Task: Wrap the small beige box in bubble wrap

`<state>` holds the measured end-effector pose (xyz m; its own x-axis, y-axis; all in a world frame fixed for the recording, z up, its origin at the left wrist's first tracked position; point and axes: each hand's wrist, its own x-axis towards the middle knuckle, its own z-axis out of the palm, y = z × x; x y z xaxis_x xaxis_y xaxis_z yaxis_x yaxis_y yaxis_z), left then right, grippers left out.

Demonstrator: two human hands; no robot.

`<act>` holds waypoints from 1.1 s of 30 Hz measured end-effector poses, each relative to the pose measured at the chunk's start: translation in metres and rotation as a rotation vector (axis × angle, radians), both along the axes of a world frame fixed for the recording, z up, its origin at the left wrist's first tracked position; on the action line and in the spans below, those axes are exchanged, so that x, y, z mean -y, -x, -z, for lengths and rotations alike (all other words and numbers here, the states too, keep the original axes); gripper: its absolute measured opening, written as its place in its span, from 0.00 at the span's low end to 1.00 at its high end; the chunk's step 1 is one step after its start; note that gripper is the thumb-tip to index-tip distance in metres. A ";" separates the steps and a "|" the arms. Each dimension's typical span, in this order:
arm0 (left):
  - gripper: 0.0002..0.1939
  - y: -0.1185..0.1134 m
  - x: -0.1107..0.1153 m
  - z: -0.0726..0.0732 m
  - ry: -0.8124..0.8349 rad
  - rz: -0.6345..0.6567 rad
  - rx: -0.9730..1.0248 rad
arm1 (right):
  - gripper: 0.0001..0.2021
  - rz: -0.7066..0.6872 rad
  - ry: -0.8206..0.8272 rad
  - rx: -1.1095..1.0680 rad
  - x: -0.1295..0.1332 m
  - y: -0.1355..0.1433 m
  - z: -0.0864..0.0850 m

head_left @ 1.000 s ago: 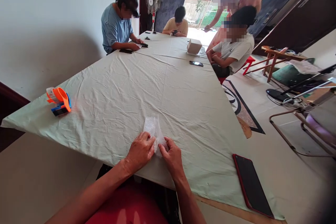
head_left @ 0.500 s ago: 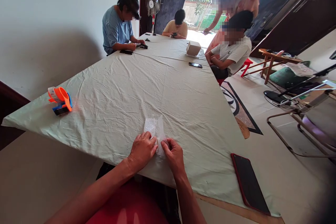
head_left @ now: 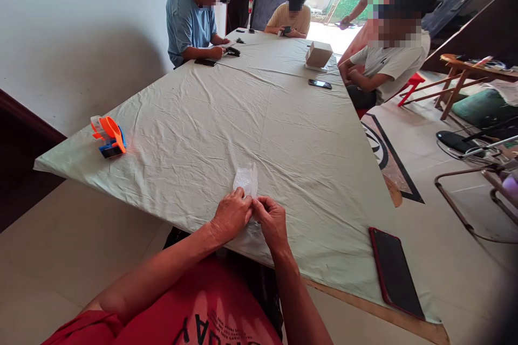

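Observation:
A small piece of bubble wrap lies at the near edge of the cloth-covered table, folded over on itself. My left hand presses down on its near end with bent fingers. Close beside it, my right hand pinches the right side of the wrap between thumb and fingers. The fingertips of both hands nearly meet. Whatever is inside the wrap is hidden by my hands.
An orange and blue tape dispenser stands at the left. At the right corner lies a phone in a red case. Farther back are another phone and a cardboard box. Several people are around the far end.
The right flap of the bubble wrap has been folded leftward over the rest, and my right hand has come in against my left. The whole view has shifted with my head.

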<state>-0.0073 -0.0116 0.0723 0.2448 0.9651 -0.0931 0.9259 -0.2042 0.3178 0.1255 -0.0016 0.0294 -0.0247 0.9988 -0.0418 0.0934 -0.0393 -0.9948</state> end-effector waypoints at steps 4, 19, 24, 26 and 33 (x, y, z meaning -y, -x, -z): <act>0.10 0.002 0.002 0.006 -0.007 -0.014 0.081 | 0.18 -0.067 -0.008 0.081 0.002 -0.005 -0.011; 0.20 0.017 0.006 0.022 -0.065 -0.174 0.585 | 0.23 -0.178 -0.231 0.502 0.028 -0.003 -0.015; 0.13 0.013 0.002 0.022 -0.073 -0.213 0.566 | 0.28 -0.242 -0.272 0.622 0.031 -0.007 -0.016; 0.13 0.012 0.001 0.022 -0.060 -0.195 0.543 | 0.29 -0.271 -0.263 0.595 0.030 -0.010 -0.017; 0.18 0.012 0.001 0.024 -0.050 -0.173 0.504 | 0.29 -0.325 -0.199 0.385 0.021 -0.014 -0.023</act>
<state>-0.0191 -0.0127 0.0479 0.0844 0.9955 0.0421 0.6825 -0.0885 0.7255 0.1394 -0.0231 0.0523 -0.3538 0.9319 0.0802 0.4284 0.2377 -0.8718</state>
